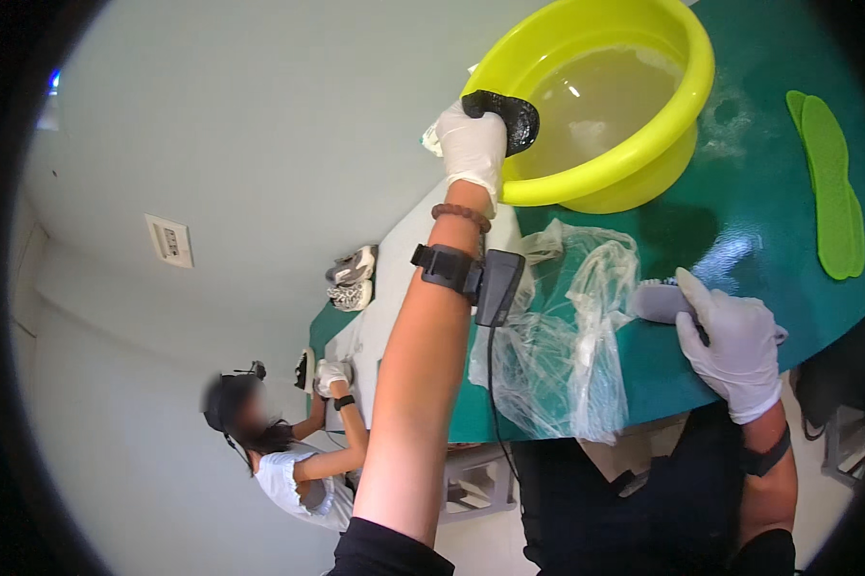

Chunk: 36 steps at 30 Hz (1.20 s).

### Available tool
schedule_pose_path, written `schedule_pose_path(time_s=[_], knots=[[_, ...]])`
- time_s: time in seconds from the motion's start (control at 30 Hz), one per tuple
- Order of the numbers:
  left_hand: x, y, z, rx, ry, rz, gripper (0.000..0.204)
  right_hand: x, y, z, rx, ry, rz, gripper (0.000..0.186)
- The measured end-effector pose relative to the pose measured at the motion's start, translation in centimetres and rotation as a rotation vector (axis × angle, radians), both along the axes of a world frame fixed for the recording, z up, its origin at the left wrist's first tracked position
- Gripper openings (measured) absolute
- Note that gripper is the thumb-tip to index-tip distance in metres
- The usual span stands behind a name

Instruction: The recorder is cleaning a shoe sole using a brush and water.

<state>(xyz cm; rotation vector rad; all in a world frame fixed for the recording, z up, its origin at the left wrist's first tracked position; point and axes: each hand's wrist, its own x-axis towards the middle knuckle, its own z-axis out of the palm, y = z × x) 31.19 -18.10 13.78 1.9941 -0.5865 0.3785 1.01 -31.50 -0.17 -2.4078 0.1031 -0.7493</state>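
The left hand (473, 149) grips a glossy, curved black piece (519, 123) at upper centre, the right hand (734, 346) a grey brush (660, 303) lower right.

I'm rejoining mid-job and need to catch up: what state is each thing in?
Left hand: gloved, gripping the black piece
Black piece: curved, glossy, apparently wet, at the basin's edge
Basin: upright, holding cloudy water
Right hand: gloved, holding the brush
Brush: at the table
Bag: crumpled
Green insoles: flat, overlapping
Table: partly wet-looking
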Motion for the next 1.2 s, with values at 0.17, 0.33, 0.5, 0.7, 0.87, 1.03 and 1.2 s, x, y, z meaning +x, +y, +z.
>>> schedule_pose_path(time_s=[0.17, 0.33, 0.5, 0.7, 0.87, 1.03, 1.2], knots=[[1.1, 0.5, -0.2, 0.213, -0.039, 0.086, 0.026, -0.1, 0.3, 0.0, -0.004, 0.013, -0.021, 0.043], [1.2, 0.6, -0.2, 0.166, 0.070, 0.041, 0.024, 0.0, 0.5, -0.1, -0.004, 0.002, -0.027, 0.044], [0.8, 0.3, 0.1, 0.075, 0.145, 0.058, 0.023, -0.1, 0.4, -0.1, -0.028, 0.018, -0.028, 0.044], [0.3, 0.0, 0.5, 0.094, 0.325, 0.082, 0.029, 0.0, 0.4, -0.1, -0.023, 0.000, -0.022, 0.043], [1.6, 0.4, -0.2, 0.111, 0.238, -0.082, 0.033, -0.1, 0.3, -0.2, -0.004, -0.015, -0.007, 0.042], [0.9, 0.2, -0.5, 0.100, 0.221, -0.297, 0.052, -0.1, 0.2, 0.0, -0.038, -0.009, -0.005, 0.041], [1.2, 0.5, 0.3, 0.350, 0.175, -0.278, 0.039, -0.1, 0.3, -0.1, -0.024, -0.021, -0.010, 0.041]])
